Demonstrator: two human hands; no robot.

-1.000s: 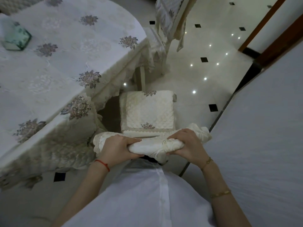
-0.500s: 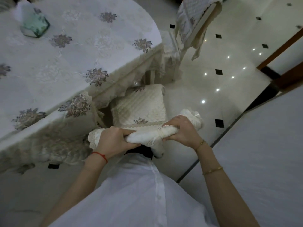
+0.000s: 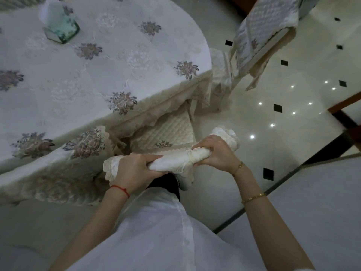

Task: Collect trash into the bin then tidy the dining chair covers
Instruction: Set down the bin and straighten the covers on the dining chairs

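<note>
The left hand (image 3: 134,169) and the right hand (image 3: 215,153) each gripped one end of a rolled cream chair cover (image 3: 175,162), fingers curled round it, just in front of the surface (image 3: 97,75). That surface wore a pale cloth with flower motifs (its lace edge hanging down), and a green tissue box (image 3: 60,29) stood on its far part. A quilted chair seat (image 3: 166,132) sat tucked under the surface's edge. Beyond the surface's rounded end stood another covered chair (image 3: 261,34) on a glossy floor (image 3: 273,124) with small black diamonds.
</note>
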